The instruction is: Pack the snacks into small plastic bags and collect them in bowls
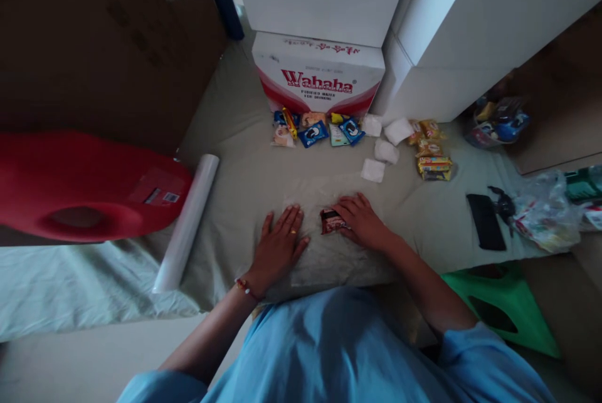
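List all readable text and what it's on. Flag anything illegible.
"Wahaha" with "®": white-and-red water carton
"PURIFIED WATER FOR DRINKING": same carton, under the brand
Red Chinese characters on the carton's upper face: too blurred
Labels on red jug and brown cardboard box: too blurred
Snack packets, including brown packet at right hand: too small

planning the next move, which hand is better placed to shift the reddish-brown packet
Probably the right hand: it covers one end of the reddish-brown packet. The left hand lies palm down with fingers spread, apart from the packet, so it would need to reach across.
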{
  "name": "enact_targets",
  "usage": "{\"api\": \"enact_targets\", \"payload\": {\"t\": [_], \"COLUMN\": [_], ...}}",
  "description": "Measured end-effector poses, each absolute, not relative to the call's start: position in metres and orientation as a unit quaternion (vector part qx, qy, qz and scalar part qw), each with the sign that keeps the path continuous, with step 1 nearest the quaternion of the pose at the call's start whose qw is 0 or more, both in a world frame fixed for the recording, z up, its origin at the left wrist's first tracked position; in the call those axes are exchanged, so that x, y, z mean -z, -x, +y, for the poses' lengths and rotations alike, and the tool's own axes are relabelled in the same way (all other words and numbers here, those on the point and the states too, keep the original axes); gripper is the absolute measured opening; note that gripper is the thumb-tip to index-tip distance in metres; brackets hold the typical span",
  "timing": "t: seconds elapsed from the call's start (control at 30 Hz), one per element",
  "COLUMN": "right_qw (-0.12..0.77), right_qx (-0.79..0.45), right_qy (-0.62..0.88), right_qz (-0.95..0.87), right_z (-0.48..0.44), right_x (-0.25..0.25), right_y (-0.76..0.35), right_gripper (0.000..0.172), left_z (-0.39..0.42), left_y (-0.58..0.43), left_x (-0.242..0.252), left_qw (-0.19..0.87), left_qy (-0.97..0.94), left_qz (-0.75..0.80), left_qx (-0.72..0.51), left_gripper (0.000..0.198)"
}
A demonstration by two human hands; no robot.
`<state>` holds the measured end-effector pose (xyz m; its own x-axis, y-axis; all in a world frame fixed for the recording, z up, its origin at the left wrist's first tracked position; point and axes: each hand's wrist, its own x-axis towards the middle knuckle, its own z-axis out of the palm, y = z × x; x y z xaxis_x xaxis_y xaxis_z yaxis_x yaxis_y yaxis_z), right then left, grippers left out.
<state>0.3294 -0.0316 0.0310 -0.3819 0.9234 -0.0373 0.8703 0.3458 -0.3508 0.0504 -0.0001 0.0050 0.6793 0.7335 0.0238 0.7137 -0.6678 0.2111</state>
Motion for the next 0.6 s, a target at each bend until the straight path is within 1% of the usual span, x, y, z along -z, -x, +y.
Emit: {"api": "enact_targets", "payload": {"t": [0.13,0.3,0.47,0.6], "right_qw": [0.092,0.108,0.09,0.081], "right_qx": [-0.158,-0.158,-0.151,-0.15], "right_qy": [0.542,0.536,0.551,0.589], "right_qz": [-0.82,-0.822,-0.816,-0.79], "right_z": [-0.03,-0.035,-0.038,-0.041], "right_x": [-0.034,-0.037,-0.035,-0.035], "right_y": [-0.327,-0.32,-0.321,-0.344], "right_gripper": [0.053,0.052,0.046,0.045], "left_z": [-0.001,0.0,-0.001,-0.005], "left_y": [-0.051,-0.052,-0.052,-0.05], "left_x": [-0.005,-0.005,-0.005,-0.008], "left_qw": [0.086,0.084,0.081,0.079], "left_qy": [-0.912,-0.912,-0.909,-0.905], "left_qz": [0.397,0.399,0.407,0.415], "left_qx": [-0.055,-0.047,-0.045,-0.043], "left_gripper": [0.067,0.066,0.066,0.067]}}
